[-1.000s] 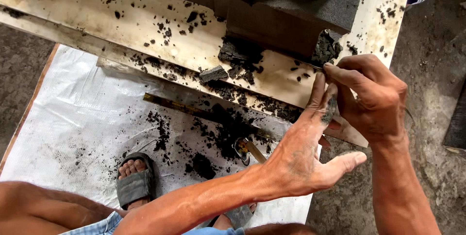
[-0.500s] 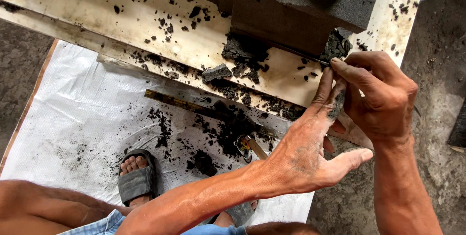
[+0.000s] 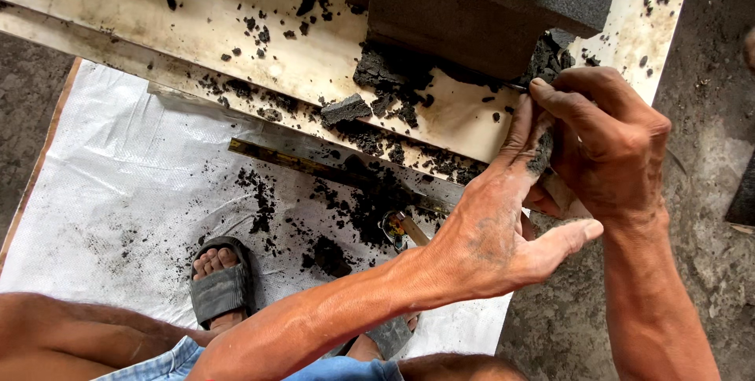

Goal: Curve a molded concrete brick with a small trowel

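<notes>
The right hand (image 3: 609, 141) is curling closed, its fingertips pinching something small and dark against the left hand; what exactly it is gripping is too hidden to tell. A thin dark tool (image 3: 515, 87) is poking out at about 10 o'clock from those fingertips, toward the block. The left hand (image 3: 503, 228) is lying just at 7 o'clock of the right hand, fingers stretched flat and upward, thumb sticking out toward 3 o'clock, its soot-smeared fingers pressing against the right hand's fingers; it is closing on nothing that can be seen.

At 11 o'clock of both hands a dark grey block (image 3: 480, 11) is sitting on a pale, stained board (image 3: 197, 11), with black crumbly debris (image 3: 393, 86) piling at its base. A broken grey chunk (image 3: 346, 108) is lying on the board at 9 o'clock of the hands.

Below the board, a long metal strip (image 3: 314, 167) is resting on a white woven sheet (image 3: 118, 208) dusted with black crumbs. At 8 o'clock, a foot in a grey sandal (image 3: 222, 287) is standing on the sheet. A small tool with a wooden handle (image 3: 401, 228) is lying just beside the left wrist.
</notes>
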